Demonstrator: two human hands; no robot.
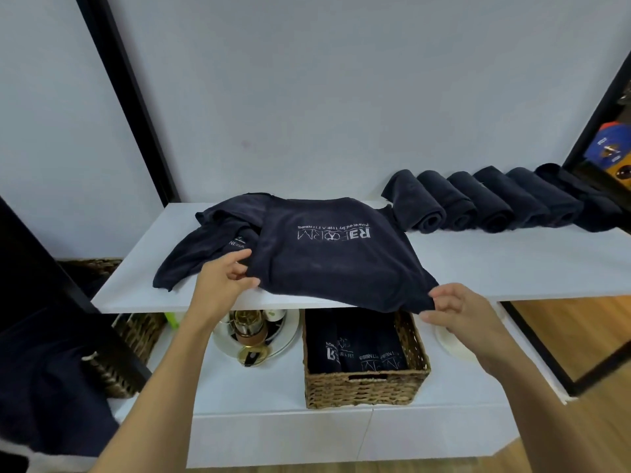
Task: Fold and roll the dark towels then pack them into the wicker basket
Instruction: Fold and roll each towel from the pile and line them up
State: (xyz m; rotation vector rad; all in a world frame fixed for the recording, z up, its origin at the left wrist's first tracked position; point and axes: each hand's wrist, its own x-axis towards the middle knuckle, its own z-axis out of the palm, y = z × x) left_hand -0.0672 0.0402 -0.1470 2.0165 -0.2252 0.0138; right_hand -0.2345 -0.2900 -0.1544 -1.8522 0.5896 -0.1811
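Observation:
A dark navy towel (334,257) with a white printed logo lies spread on the upper white shelf (495,264). My left hand (222,281) pinches its near left corner and my right hand (457,308) pinches its near right corner, which hangs over the shelf's front edge. A second crumpled dark towel (201,244) lies under it to the left. Several rolled dark towels (491,203) line the shelf's back right. Below, the wicker basket (365,387) holds several rolled towels with logos showing.
A round silver tray (286,336) with bottles stands on the lower shelf left of the basket. Another wicker basket (136,336) sits at the far left behind a black frame. A white round object (450,343) lies to the right. Dark cloth (51,397) hangs at the lower left.

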